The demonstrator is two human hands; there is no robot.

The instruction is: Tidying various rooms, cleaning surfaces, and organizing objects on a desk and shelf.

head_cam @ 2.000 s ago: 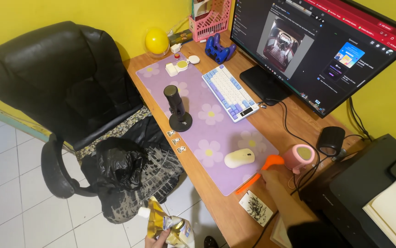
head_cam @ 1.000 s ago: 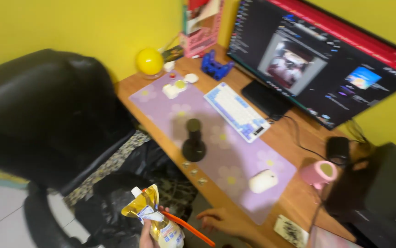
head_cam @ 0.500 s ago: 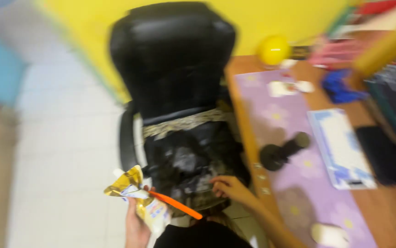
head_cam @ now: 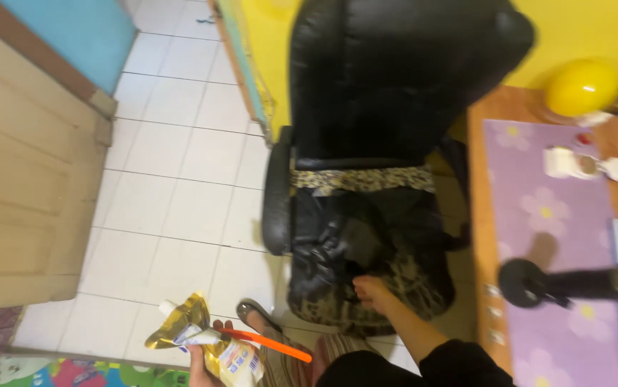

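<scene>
The left hand (head_cam: pixel 205 362) is clamped around a gold and white pouch (head_cam: pixel 201 340) and an orange brush (head_cam: pixel 266 344), low and left of the black chair (head_cam: pixel 388 143). The right hand (head_cam: pixel 372 290) rests on the chair's seat, fingers loosely spread and gripping nothing, beside the black bag (head_cam: pixel 338 240) lying there.

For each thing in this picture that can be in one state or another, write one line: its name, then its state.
Left hand: closed around the gold pouch and orange stick.
Gold pouch: crumpled, white spout pointing up-left, held off the floor.
Orange stick: held against the pouch, jutting right.
Right hand: resting on the dark cloth on the chair seat.
Black office chair: unoccupied, upright.
Wooden door: whether open or shut cannot be told.
Microphone: standing on the purple mat.
</scene>
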